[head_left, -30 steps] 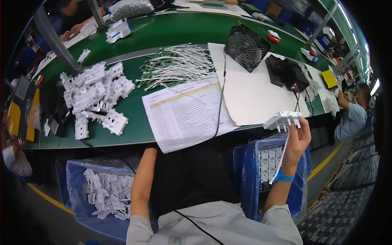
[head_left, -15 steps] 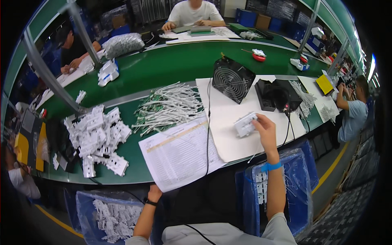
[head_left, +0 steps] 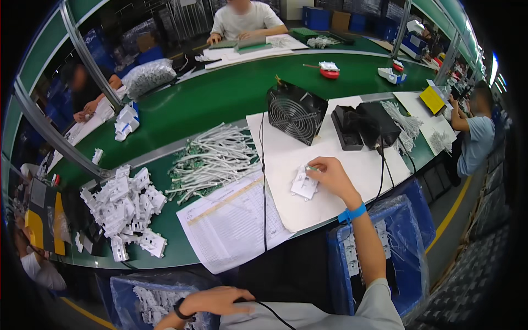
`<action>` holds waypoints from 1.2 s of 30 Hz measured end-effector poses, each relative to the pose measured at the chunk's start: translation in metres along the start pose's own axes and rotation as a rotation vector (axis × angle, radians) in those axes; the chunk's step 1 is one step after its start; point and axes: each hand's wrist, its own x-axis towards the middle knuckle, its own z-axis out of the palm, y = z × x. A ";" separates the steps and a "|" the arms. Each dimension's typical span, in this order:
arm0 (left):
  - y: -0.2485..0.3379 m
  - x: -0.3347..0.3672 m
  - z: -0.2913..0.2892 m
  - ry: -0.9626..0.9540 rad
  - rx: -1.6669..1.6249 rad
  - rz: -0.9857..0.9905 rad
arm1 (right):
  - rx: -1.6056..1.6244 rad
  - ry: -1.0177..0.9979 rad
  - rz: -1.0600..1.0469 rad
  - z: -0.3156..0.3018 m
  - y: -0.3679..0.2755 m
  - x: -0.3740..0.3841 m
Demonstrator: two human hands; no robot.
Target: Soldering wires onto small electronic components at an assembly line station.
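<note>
My right hand (head_left: 330,176), with a blue band on the wrist, reaches over a large white sheet (head_left: 341,165) on the green bench. Its fingertips pinch the upper right corner of a small white plastic part (head_left: 303,184) that lies flat on the sheet. My left hand (head_left: 217,300), with a black watch on the wrist, rests low by my lap next to a thin black cable (head_left: 264,181). It holds nothing and its fingers are loose.
A black fan (head_left: 296,113) and a black box (head_left: 366,125) stand behind the sheet. To the left lie a printed form (head_left: 234,223), a bundle of white wires (head_left: 212,159) and a pile of white parts (head_left: 124,206). Blue bins (head_left: 404,220) sit under the bench edge. Other people work around.
My right hand has carried the white part from above the blue bin up onto the white sheet and lowered it flat. My left hand has drawn back to my lap.
</note>
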 end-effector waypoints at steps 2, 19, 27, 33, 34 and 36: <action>0.040 -0.013 -0.022 -0.137 -0.078 0.256 | -0.212 0.051 -0.091 0.004 0.000 -0.004; 0.125 0.182 -0.128 1.093 0.682 0.275 | 0.608 0.560 0.168 -0.057 0.001 0.018; 0.111 0.197 -0.131 1.057 0.525 0.183 | 0.067 0.837 -0.038 -0.073 0.038 0.083; 0.102 0.198 -0.138 1.122 0.668 0.234 | -0.333 0.801 -0.169 -0.097 0.044 0.086; 0.101 0.198 -0.139 1.113 0.668 0.239 | -0.303 0.791 -0.158 -0.098 0.044 0.085; 0.099 0.196 -0.143 1.107 0.682 0.261 | -0.225 0.783 -0.174 -0.098 0.045 0.084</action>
